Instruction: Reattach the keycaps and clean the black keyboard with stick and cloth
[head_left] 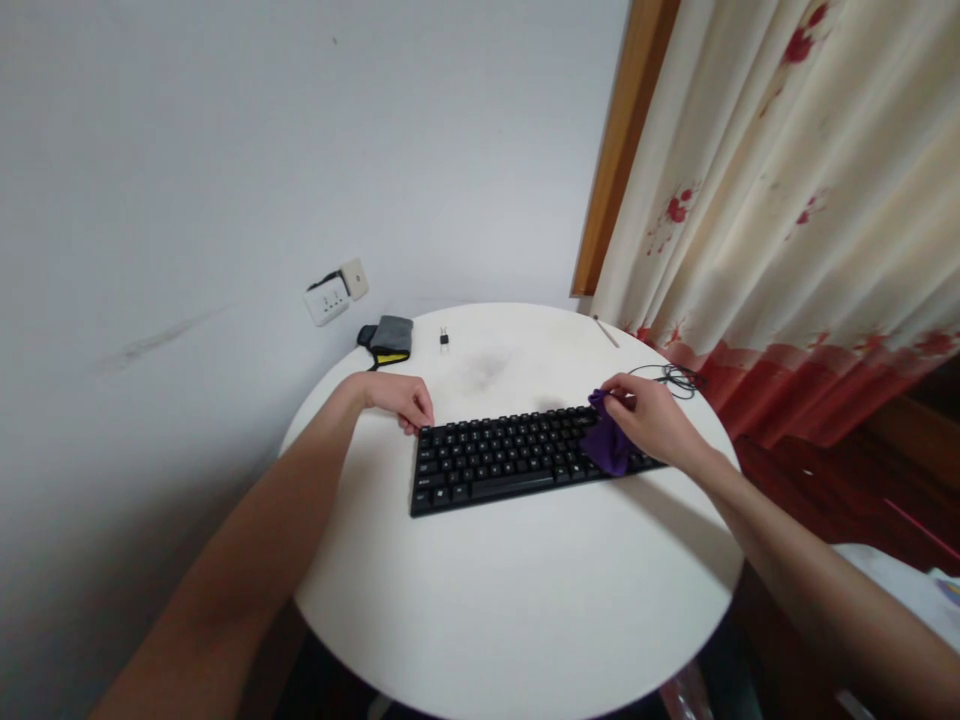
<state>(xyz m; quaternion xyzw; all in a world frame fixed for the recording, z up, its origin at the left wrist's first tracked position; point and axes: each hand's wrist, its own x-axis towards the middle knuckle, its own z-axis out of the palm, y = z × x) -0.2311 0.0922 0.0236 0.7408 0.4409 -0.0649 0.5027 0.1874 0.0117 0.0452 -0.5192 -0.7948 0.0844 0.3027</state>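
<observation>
A black keyboard point(502, 455) lies on the round white table point(517, 600), slightly angled. At its far left corner is my left hand point(405, 402), fingers curled closed and gripping the edge there. My right hand point(649, 415) pinches a purple cloth point(609, 442) over the right part of the keyboard. The cloth hangs down onto the keys and hides some of them. Part of the number pad is also covered by the hand.
A folded grey and yellow cloth point(393, 336) lies at the table's back left, near a small black item point(444, 340). A thin stick point(606, 331) and a coiled black cable point(679, 378) lie at the back right. A wall socket point(327, 300) and a curtain point(750, 240) stand beyond.
</observation>
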